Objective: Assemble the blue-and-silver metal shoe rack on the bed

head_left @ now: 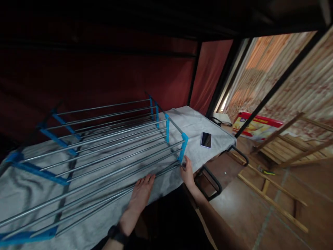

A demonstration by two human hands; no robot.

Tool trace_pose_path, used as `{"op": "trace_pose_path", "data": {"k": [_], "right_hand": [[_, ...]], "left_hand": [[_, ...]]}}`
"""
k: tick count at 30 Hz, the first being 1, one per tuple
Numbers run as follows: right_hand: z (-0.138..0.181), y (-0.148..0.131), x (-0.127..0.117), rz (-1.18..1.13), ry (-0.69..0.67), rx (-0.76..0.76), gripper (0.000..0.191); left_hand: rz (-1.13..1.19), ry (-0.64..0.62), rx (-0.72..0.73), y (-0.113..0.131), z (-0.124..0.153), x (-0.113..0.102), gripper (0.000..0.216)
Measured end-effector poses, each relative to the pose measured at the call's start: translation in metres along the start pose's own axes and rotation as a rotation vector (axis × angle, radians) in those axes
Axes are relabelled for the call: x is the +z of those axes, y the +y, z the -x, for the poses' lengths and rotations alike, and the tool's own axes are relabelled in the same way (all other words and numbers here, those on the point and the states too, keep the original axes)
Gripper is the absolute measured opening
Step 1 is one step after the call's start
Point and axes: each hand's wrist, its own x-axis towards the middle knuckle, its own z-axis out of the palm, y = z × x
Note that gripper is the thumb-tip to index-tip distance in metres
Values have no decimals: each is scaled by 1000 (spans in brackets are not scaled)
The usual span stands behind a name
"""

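A metal clothes drying rack with blue plastic brackets lies across a grey-white sheet. My left hand rests on the rods along the rack's near edge, its fingers stretched out and close together. At the near right corner my right hand has its fingers curled around the rod end, just below a blue bracket. The grip's underside is partly hidden. A dark watch is on my left wrist.
A smartphone lies on the sheet to the right of the rack. Black metal bars stick out at the bed's edge. On the floor at right are a wooden ladder, a tool with yellow-green handles and a red-yellow box.
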Motion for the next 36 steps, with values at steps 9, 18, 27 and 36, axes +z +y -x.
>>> {"op": "trace_pose_path", "data": {"k": [9,18,27,36], "right_hand": [[-14,23,7,-138,-115,61,68],[-30,8,5,-147,-133,-1,54],[-34,-3,3,-69,-145,26,32],[-37,-6,-2,-28,-174,49,19]], "left_hand": [[58,-4,-19,-21,-22,-2,61],[41,17,-17,-20,-23,-6,60],[92,7,-66,-14,-23,-12,60],[155,-17,-118,-11,-22,-15,61]]}}
